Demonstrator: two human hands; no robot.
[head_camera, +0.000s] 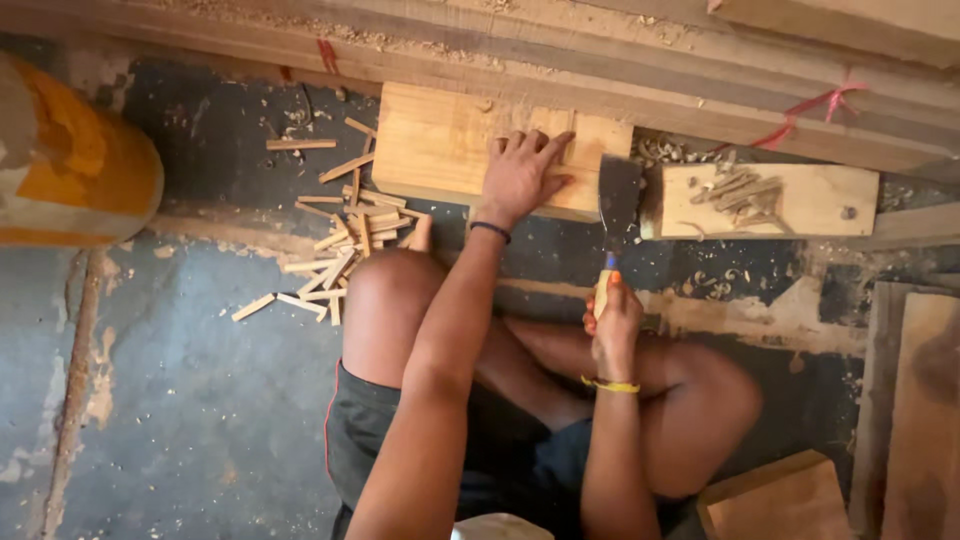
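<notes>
I sit cross-legged on a dark floor. My left hand (520, 172) rests flat on a thick pale wooden block (432, 145), its fingers pinning a small thin wood piece (566, 140) upright against the block's top right. My right hand (612, 322) grips the yellow and blue handle of a hatchet (618, 200). The dark blade is raised just right of the block, beside my left hand.
A heap of thin split sticks (345, 240) lies on the floor to the left of my knee. A smaller board (800, 200) carries several sticks at right. Long planks (640, 70) run across the top. A yellow drum (70, 160) stands far left, boards (910, 400) far right.
</notes>
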